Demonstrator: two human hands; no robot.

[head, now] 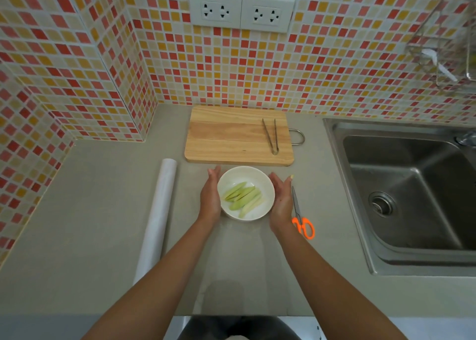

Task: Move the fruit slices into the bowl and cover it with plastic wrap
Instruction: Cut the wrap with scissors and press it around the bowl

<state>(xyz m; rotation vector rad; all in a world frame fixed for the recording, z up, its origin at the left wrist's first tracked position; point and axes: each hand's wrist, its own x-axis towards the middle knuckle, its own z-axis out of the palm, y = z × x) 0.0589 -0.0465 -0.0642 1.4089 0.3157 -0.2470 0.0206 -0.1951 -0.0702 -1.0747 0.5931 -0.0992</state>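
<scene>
A white bowl sits on the grey counter just in front of the cutting board. Several pale green fruit slices lie inside it. My left hand rests against the bowl's left side with straight fingers. On the bowl's right side, my right hand does the same, fingers straight. A roll of plastic wrap lies lengthwise on the counter to the left. I cannot tell whether a film covers the bowl.
A wooden cutting board lies behind the bowl with metal tongs on its right part. Orange-handled scissors lie right of my right hand. A steel sink fills the right side. Tiled walls stand behind and to the left.
</scene>
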